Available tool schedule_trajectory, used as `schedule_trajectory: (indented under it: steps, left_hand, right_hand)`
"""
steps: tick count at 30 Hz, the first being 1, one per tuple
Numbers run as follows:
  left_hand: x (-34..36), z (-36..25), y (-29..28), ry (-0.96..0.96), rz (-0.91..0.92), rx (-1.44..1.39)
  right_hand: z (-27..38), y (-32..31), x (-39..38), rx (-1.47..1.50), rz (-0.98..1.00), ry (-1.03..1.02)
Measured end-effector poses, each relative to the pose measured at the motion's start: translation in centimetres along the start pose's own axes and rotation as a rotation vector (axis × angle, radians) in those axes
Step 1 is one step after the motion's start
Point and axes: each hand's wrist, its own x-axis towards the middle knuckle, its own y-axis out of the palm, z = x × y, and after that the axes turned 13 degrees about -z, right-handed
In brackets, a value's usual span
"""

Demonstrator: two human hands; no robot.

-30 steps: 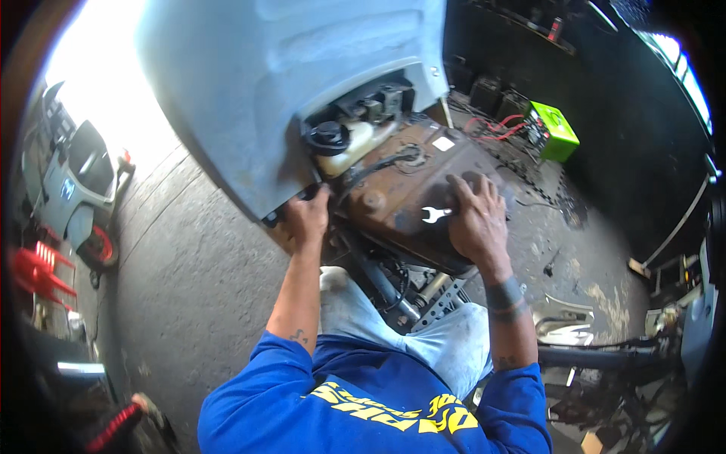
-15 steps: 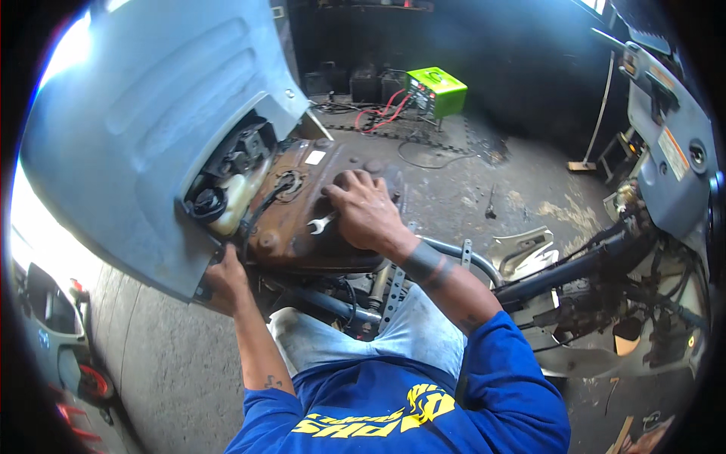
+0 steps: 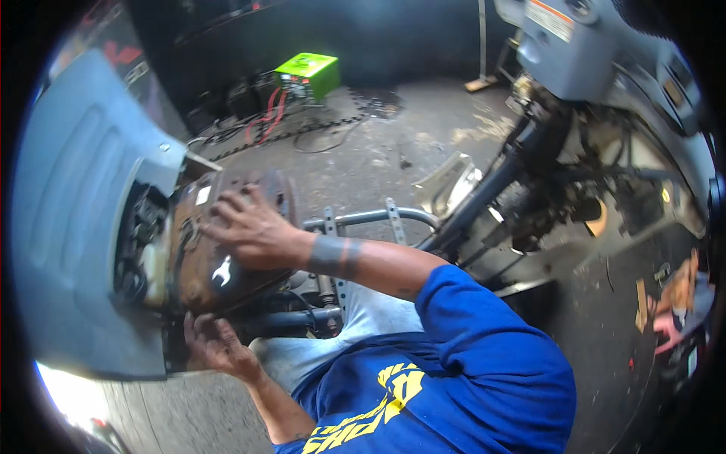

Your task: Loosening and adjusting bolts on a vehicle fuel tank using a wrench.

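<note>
Head view, tank (image 3: 193, 257), white label (image 3: 203, 196), yellow lettering (image 3: 412, 384)

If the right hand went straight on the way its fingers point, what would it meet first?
The right hand would probably pass over the white label on the rusty metal tank, then meet the grey-blue body panel; depth is unclear.

I count two of my own: one left hand (image 3: 223, 348) and one right hand (image 3: 257, 233). At my right palm: one wrench (image 3: 221, 271). Brown tank (image 3: 195, 278): one, bearing one white square (image 3: 203, 196) near its far left corner. Body panel (image 3: 83, 219): one, along the tank's left edge. Green box (image 3: 308, 69) toward the floor's (image 3: 363, 170) far edge: one. Perforated strips (image 3: 330, 221) at the tubular rail (image 3: 364, 218): two.
</note>
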Motion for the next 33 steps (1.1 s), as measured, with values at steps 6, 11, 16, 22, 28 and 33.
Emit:
schedule_trajectory:
  steps: [6,11,16,22,28,33]
  left_hand:
    - [0.5,-2.2,4.6,-0.080,0.439,-0.191]
    - [0.3,-2.8,5.5,-0.046,0.331,0.013]
    - [2.9,-0.5,-0.5,-0.493,0.011,-0.361]
    - [4.3,3.7,-7.6,-0.877,-0.109,-0.791]
    - [4.5,4.8,-10.7,-0.593,-0.421,-0.575]
    - [3.5,5.6,-10.6,-0.621,-0.410,-0.486]
  right_hand:
    - [0.3,-1.0,0.3,0.059,0.053,-0.070]
    - [1.0,-1.1,0.7,0.075,0.211,-0.019]
    - [1.4,0.2,1.2,-0.034,0.255,0.136]
    - [-0.6,-0.1,1.6,-0.221,0.405,0.247]
    - [1.4,1.5,1.7,-0.168,0.384,0.185]
    - [0.9,1.4,1.2,-0.175,0.351,0.157]
